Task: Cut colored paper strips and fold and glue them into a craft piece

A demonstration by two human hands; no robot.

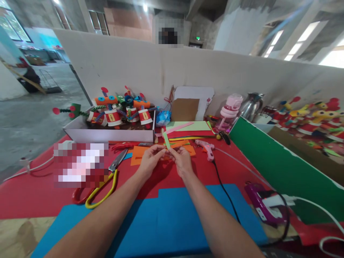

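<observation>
Both my hands meet over the red table cover (32,193), fingers pinched together. My left hand (151,157) and my right hand (182,159) hold thin paper strips between them: a light green strip (166,140) sticks up and a pink strip (178,128) slants up to the right. An orange paper sheet (137,154) lies flat just beyond my fingers. A blue sheet (172,218) lies under my forearms.
Yellow-handled scissors (107,182) lie left of my left arm. A pink glue gun (206,147) with a black cord rests right. A white box (107,134) holds cup figures. Stacked coloured paper (193,129), a pink bottle (228,111), a kettle (249,104) and a green board (279,168) stand beyond.
</observation>
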